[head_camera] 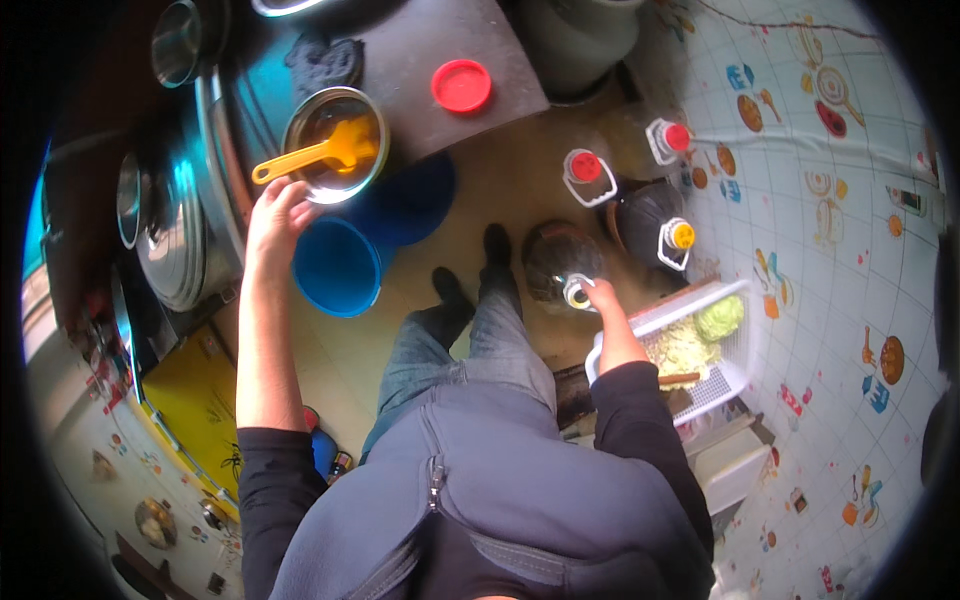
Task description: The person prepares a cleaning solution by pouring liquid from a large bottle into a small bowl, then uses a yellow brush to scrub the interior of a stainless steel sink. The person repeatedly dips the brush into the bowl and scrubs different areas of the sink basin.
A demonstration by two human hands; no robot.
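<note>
At the upper left, my left hand point(279, 217) is at the near rim of a round steel pot point(330, 196), fingers against its side; the thumb's grip is partly hidden. A yellow plastic utensil point(296, 161) lies in the pot, its handle resting over the rim beside my fingers. The pot sits at the counter's edge. Low on my right side, my right hand point(606, 304) grips the neck of a large clear plastic jug point(559, 259) standing on the floor. The jug's white-collared mouth is uncapped, and its contents are hard to make out.
Other capped jugs point(649, 217) stand right of the held one. A blue bucket point(337, 266) is below the pot. A white plastic basket point(731, 386) holds cabbage. On the counter point(405, 45) lie a red lid point(461, 86) and a dark cloth point(324, 64). A gas cylinder point(581, 37) stands behind.
</note>
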